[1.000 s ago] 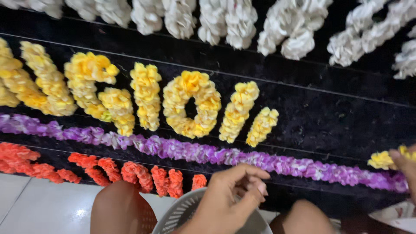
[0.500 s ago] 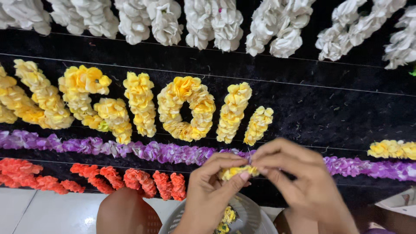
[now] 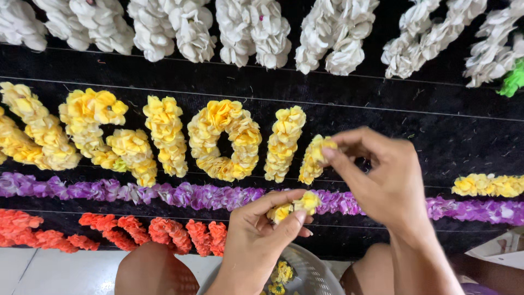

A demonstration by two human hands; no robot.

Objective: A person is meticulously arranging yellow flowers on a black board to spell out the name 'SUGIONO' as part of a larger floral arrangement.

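Observation:
My left hand [image 3: 261, 236] pinches a small bunch of yellow flowers [image 3: 297, 205] just above the purple flower row [image 3: 164, 192]. My right hand [image 3: 382, 177] reaches up and presses a yellow flower [image 3: 327, 145] onto the top of a short slanted yellow flower strip [image 3: 312, 161] on the black cloth [image 3: 447, 131]. Left of that strip stand more yellow flower shapes [image 3: 224, 139], one of them a ring.
A row of white flower bunches [image 3: 256, 33] lines the top. An orange flower row [image 3: 109, 232] runs along the lower left. A grey mesh basket [image 3: 311, 273] with yellow flowers sits below my hands, between my knees. Another short yellow strip [image 3: 488, 186] lies at right.
Both hands rose from the basket. My right hand moved up from my left hand to the slanted yellow strip, carrying a flower; my left hand kept the yellow bunch.

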